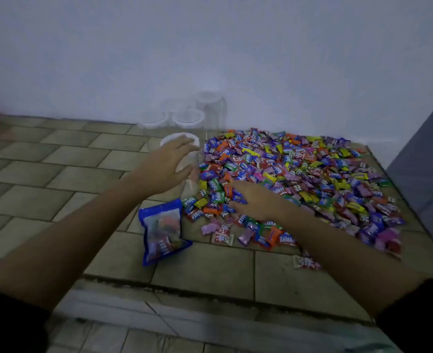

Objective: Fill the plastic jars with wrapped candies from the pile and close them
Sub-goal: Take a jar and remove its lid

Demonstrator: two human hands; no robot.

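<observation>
A wide pile of wrapped candies (299,174) in many colours covers the right part of the tiled ledge. A clear plastic jar (192,142) with a white rim stands open at the pile's left edge. My left hand (168,163) is at this jar, fingers spread over its rim and thumb beside its wall; the view is blurred, so a firm hold is not visible. My right hand (253,201) lies palm down on the near left part of the pile, fingers slightly bent onto the candies.
Several more clear jars (188,118) stand against the white wall behind, one taller (211,105). A blue candy bag (162,230) lies near the front. The tiled ledge (57,161) drops at its front edge to a lower step. A grey panel (427,161) rises at right.
</observation>
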